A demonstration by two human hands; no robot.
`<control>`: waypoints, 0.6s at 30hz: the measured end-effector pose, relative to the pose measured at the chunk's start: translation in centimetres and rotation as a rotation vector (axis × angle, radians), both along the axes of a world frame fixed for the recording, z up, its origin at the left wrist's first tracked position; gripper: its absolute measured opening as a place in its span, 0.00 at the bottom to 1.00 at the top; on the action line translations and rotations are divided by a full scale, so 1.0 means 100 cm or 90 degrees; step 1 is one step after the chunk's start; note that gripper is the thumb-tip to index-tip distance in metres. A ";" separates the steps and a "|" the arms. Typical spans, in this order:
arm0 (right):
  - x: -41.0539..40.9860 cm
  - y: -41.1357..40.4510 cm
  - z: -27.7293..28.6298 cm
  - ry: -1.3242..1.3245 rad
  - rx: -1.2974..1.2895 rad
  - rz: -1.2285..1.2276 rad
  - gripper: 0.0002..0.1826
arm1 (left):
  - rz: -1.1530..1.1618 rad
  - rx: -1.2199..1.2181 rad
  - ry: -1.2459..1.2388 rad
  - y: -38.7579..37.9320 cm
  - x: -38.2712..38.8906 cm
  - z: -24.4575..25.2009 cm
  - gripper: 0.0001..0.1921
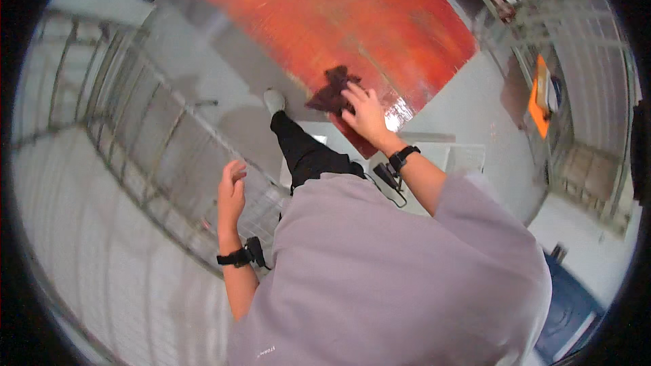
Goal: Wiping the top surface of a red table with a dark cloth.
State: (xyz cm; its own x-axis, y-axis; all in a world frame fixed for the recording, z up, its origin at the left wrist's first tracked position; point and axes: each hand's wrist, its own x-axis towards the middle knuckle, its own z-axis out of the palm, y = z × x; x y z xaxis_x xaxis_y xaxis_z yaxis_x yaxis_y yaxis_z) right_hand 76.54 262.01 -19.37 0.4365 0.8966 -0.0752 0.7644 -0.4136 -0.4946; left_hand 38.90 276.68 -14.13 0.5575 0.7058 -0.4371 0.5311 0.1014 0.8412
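A dark maroon cloth (333, 91) lies crumpled near the near end of a red-orange tabletop (366, 20). The fingers of my right hand (363, 112) are bent over the cloth's right side; the picture does not settle whether they grip it or only press on it. My left hand (232, 190) hangs in the air at the left, away from the tabletop, with its fingers loosely curled and nothing seen in it. Each wrist wears a black strap with a small device. Light glares off the tabletop's near right edge.
Metal rail frames, perhaps bunk beds, stand at the left (152, 173) and right. An orange item (539, 101) rests among other things on the right. A dark blue object (572, 305) is at the lower right. My foot in a light shoe (274, 100) stands left of the tabletop.
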 end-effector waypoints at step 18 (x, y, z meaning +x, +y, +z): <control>-0.037 0.051 -0.025 -0.107 0.016 -0.655 0.26 | -0.408 -0.024 0.039 0.339 0.139 -0.002 0.20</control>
State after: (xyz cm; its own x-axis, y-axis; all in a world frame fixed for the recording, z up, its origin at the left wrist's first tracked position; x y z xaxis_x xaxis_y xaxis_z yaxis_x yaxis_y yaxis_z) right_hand 72.79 267.14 -21.85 0.9938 0.0858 0.0704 0.1079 -0.8954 -0.4320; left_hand 52.78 310.59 -14.29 0.8363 0.2248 -0.5000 0.5437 -0.2228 0.8092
